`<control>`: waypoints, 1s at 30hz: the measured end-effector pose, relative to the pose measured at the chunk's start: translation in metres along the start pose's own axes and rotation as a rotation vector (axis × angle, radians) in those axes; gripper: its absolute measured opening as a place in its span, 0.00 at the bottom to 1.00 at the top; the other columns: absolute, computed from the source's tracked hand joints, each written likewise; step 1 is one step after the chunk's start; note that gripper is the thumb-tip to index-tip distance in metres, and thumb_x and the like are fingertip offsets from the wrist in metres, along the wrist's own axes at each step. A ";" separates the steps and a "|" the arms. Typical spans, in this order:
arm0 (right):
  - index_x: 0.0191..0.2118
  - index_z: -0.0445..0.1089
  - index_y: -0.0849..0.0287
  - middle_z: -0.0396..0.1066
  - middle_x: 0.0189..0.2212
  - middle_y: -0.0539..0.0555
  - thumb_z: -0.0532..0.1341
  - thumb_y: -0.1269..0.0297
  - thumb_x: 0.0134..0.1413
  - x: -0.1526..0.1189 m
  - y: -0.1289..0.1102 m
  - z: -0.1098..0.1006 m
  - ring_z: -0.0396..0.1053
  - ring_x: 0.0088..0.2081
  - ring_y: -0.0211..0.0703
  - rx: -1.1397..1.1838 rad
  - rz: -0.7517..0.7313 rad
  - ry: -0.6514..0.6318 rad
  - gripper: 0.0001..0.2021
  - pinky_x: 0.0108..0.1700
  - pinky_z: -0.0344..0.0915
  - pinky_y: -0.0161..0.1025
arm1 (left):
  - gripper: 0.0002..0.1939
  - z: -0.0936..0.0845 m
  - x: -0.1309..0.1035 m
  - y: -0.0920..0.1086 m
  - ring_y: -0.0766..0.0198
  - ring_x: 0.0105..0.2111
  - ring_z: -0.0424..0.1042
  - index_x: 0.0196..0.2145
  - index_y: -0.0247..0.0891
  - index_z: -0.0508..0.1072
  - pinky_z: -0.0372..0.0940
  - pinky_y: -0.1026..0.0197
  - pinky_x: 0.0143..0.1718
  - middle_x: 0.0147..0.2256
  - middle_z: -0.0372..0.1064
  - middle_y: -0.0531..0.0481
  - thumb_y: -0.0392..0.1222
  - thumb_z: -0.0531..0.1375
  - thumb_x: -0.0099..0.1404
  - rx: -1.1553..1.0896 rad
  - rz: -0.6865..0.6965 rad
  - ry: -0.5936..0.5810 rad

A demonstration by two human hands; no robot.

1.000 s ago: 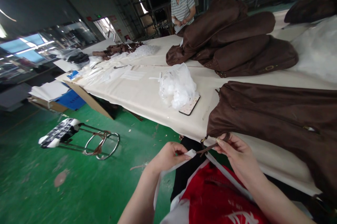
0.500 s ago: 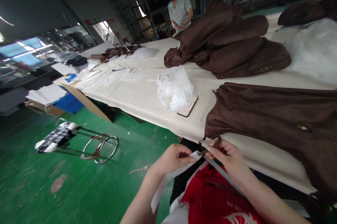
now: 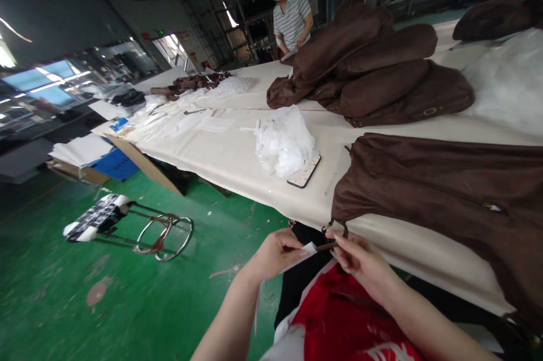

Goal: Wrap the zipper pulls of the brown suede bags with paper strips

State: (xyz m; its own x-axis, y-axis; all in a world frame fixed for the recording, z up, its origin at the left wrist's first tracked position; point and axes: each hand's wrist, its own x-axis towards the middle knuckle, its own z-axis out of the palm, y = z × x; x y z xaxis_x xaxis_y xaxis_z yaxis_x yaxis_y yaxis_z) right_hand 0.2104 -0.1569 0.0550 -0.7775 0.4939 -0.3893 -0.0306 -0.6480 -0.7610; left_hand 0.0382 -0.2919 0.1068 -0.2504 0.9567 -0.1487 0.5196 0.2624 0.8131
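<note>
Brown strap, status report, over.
Left hand pinching white strip; right hand pinching brown strap. Strap by edge of brown bag. Plastic bundle and phone-like object farther up table, off to the side.

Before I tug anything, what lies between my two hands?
The head view shows the end of a white strip at the left hand, then a thin brown strap reaching the right hand.

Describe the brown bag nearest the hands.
The brown bag looks like soft, creased leather. It lies on the pale table, drooping over its near edge and out of view. A long seam or zip ends at a shiny fitting. At its left corner hangs a brass-coloured ring; the right hand pinches a thin strap there.
</note>
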 end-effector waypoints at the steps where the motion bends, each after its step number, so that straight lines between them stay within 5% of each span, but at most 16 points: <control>1: 0.34 0.73 0.60 0.63 0.19 0.46 0.69 0.49 0.44 0.001 0.000 -0.001 0.57 0.19 0.32 0.015 0.003 0.005 0.18 0.20 0.50 0.32 | 0.20 0.000 0.000 0.000 0.67 0.28 0.62 0.27 0.36 0.79 0.56 0.65 0.29 0.25 0.64 0.50 0.55 0.58 0.63 -0.007 -0.006 -0.017; 5: 0.24 0.69 0.61 0.66 0.17 0.49 0.68 0.47 0.44 0.007 0.005 0.001 0.60 0.19 0.33 -0.118 0.016 0.015 0.19 0.21 0.54 0.32 | 0.22 0.005 0.003 0.000 0.68 0.25 0.58 0.23 0.34 0.75 0.55 0.65 0.27 0.23 0.60 0.53 0.55 0.59 0.63 -0.065 0.001 -0.063; 10: 0.18 0.63 0.59 0.58 0.10 0.45 0.67 0.45 0.44 0.009 0.013 0.005 0.52 0.14 0.30 -0.294 0.045 -0.095 0.23 0.18 0.47 0.32 | 0.22 0.016 0.008 0.000 0.69 0.24 0.55 0.21 0.34 0.72 0.51 0.64 0.26 0.21 0.56 0.55 0.54 0.58 0.64 -0.073 0.009 -0.046; 17: 0.24 0.64 0.59 0.60 0.16 0.44 0.67 0.44 0.42 0.012 0.003 -0.003 0.50 0.14 0.29 -0.058 0.076 0.037 0.21 0.17 0.41 0.32 | 0.27 0.014 0.010 0.006 0.71 0.21 0.52 0.16 0.36 0.62 0.48 0.64 0.23 0.18 0.52 0.56 0.59 0.57 0.62 -0.076 -0.091 -0.116; 26: 0.19 0.60 0.58 0.56 0.13 0.43 0.67 0.47 0.43 0.018 0.005 -0.007 0.49 0.14 0.30 -0.150 0.029 -0.023 0.21 0.18 0.42 0.33 | 0.28 0.023 0.031 0.009 0.72 0.20 0.45 0.16 0.37 0.57 0.43 0.64 0.22 0.17 0.46 0.58 0.61 0.56 0.61 -0.119 -0.132 -0.107; 30: 0.23 0.64 0.59 0.62 0.18 0.45 0.68 0.49 0.42 0.017 -0.003 -0.020 0.53 0.16 0.30 -0.157 0.049 -0.022 0.19 0.18 0.44 0.31 | 0.28 0.027 0.039 0.012 0.71 0.22 0.45 0.15 0.37 0.56 0.43 0.64 0.22 0.18 0.45 0.58 0.61 0.56 0.61 -0.131 -0.102 -0.100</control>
State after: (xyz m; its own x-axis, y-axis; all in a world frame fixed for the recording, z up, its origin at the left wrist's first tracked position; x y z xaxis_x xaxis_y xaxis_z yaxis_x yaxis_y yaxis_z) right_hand 0.2096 -0.1350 0.0408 -0.7893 0.4503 -0.4175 0.1046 -0.5713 -0.8140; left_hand 0.0571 -0.2477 0.0955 -0.2109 0.9355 -0.2835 0.3835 0.3459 0.8563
